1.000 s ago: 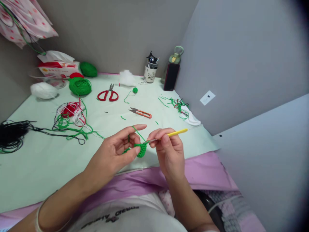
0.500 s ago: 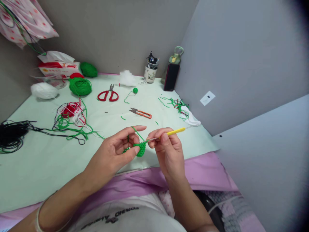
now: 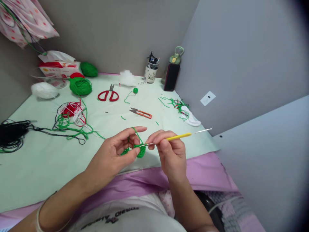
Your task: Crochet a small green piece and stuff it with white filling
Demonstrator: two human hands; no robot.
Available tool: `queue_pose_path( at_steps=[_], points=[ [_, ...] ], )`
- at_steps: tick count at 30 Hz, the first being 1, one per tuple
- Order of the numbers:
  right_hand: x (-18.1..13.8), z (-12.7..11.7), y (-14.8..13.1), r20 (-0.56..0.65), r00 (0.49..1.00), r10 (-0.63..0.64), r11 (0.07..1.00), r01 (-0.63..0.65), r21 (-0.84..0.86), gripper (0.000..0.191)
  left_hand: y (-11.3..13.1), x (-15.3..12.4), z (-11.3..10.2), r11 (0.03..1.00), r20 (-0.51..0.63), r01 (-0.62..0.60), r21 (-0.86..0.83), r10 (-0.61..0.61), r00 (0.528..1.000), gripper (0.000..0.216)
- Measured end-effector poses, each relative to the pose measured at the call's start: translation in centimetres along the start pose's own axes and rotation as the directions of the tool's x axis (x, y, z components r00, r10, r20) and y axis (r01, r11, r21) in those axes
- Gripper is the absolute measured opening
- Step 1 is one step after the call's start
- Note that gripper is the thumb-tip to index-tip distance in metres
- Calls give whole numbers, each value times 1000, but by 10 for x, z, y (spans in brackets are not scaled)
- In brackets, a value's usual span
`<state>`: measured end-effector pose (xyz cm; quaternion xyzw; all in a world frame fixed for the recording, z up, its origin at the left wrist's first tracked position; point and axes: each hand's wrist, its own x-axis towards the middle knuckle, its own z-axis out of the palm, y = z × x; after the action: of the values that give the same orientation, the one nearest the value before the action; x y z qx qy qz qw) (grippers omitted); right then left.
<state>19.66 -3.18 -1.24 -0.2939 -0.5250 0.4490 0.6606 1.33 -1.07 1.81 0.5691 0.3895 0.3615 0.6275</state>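
Between thumb and fingers, my left hand pinches a small green crochet piece above the table's front edge. A green working yarn runs from the piece up over my raised left index finger. My right hand grips a yellow-handled crochet hook like a pencil. The hook's left metal tip lies at the top edge of the green piece, close to my left thumb; its other metal end points right. Whether the tip is inside a stitch is too small to tell.
Orange thread snips and red-handled scissors lie beyond my hands. Tangled yarn and black yarn are at left, green yarn balls behind. Yarn scraps, a phone and a pen cup stand or lie toward the right.
The crochet hook has swung flatter, and its left tip has moved left across the top of the green piece. My right hand has shifted slightly; my left hand is nearly still.
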Motion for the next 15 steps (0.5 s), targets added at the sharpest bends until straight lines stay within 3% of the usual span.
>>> queue_pose_path(
  at_steps=[4, 7, 11, 15],
  points=[
    [-2, 0, -5, 25, 995, -101, 971, 104, -215, 20, 0, -1, 1, 998, -36, -25, 57, 28, 999, 39],
    [-5, 1, -10, 73, 979, -189, 900, 203, -387, 20, -1, -1, 3, 985, -78, -96, 143, 108, 991, 35],
    [-8, 2, -17, 282, 909, -306, 727, 415, -548, 24, -2, 0, 4, 937, -75, -191, 292, 222, 972, 25],
    [-12, 3, -13, 379, 860, -341, 506, 508, -697, 34, -3, 1, 5, 933, -134, -196, 301, 245, 960, 37]
  ],
)
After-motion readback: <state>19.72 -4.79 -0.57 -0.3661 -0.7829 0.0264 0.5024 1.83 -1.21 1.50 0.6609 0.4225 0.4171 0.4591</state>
